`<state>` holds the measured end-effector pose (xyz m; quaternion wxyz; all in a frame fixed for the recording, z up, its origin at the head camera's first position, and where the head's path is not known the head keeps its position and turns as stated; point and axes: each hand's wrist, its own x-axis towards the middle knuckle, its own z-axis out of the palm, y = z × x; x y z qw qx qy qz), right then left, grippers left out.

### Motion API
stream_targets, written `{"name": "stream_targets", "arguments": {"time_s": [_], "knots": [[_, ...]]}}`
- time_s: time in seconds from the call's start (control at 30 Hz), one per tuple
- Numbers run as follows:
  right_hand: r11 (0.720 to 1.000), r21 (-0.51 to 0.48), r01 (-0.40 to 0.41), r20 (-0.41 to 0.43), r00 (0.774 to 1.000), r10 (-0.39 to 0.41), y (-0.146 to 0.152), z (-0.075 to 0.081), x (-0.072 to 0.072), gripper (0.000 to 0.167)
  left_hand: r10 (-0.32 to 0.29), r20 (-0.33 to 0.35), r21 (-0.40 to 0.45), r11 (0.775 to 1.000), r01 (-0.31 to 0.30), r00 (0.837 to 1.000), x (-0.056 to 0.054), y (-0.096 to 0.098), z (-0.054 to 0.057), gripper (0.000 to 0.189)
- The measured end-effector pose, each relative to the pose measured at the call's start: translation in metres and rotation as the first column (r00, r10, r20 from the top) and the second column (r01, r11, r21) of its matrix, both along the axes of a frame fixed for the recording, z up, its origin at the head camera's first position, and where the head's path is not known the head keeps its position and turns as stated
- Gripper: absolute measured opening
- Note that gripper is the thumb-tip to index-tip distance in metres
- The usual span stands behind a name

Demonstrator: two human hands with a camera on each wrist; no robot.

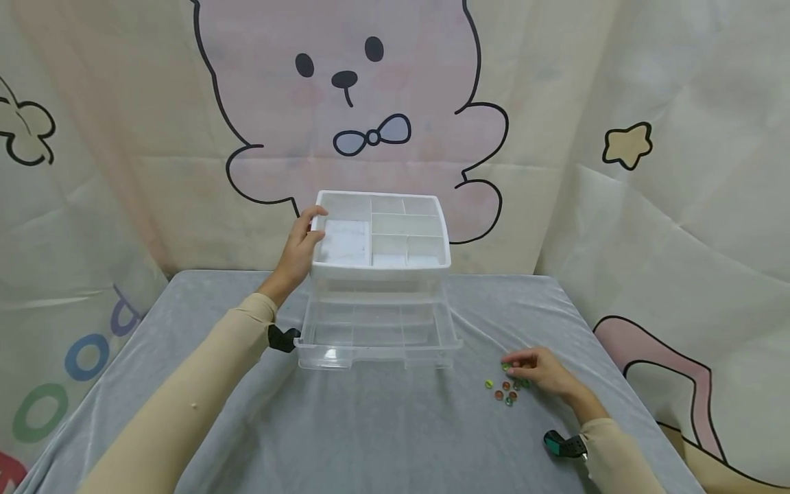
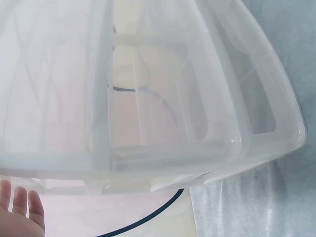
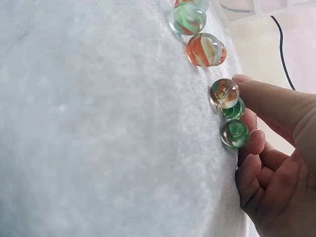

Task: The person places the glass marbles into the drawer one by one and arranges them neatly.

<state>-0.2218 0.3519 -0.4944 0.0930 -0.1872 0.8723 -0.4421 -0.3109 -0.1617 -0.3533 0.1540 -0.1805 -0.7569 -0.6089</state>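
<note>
A white and clear plastic drawer organizer (image 1: 379, 273) stands on the cloth-covered table, its divided top tray facing me. Below it, a clear compartment drawer (image 1: 376, 355) juts out at the front. My left hand (image 1: 302, 243) grips the tray's left rim, thumb in front; only some fingertips (image 2: 34, 202) show in the left wrist view. To the right, several glass marbles (image 1: 506, 385) lie in a loose cluster, green and orange swirls inside. At its far edge my right hand (image 1: 543, 372) pinches a green marble (image 1: 506, 367) between thumb and finger. Other marbles (image 3: 234, 133) partly hide those fingertips in the right wrist view.
Grey-blue cloth (image 1: 382, 439) covers the table, slightly wrinkled. Behind it hangs a curtain (image 1: 555, 137) printed with a bear, close to the organizer's back. The top tray's compartments (image 1: 389, 225) and the drawer's show no marbles.
</note>
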Motion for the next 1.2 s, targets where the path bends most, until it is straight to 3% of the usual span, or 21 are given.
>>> {"name": "stream_targets", "arguments": {"time_s": [0.13, 0.37, 1.0, 1.2], "knots": [[1.0, -0.003, 0.015, 0.017, 1.0, -0.015, -0.002, -0.001, 0.0, 0.026, -0.01, 0.022, 0.009, 1.0, 0.01, 1.0, 0.003, 0.001, 0.003, 0.038], [0.999, 0.006, 0.042, 0.027, 0.999, -0.042, -0.004, 0.0, 0.0, 0.026, -0.021, 0.04, 0.003, 1.0, 0.021, 0.999, 0.027, 0.006, 0.025, 0.038], [0.996, 0.011, 0.094, 0.035, 0.995, -0.094, -0.01, 0.0, 0.0, 0.024, -0.033, 0.027, 0.003, 0.999, 0.033, 0.999, 0.031, 0.007, 0.028, 0.039], [0.99, 0.003, 0.139, 0.023, 0.99, -0.139, -0.009, -0.001, 0.001, 0.024, -0.028, 0.033, 0.003, 1.0, 0.028, 0.999, 0.026, 0.006, 0.024, 0.039]]}}
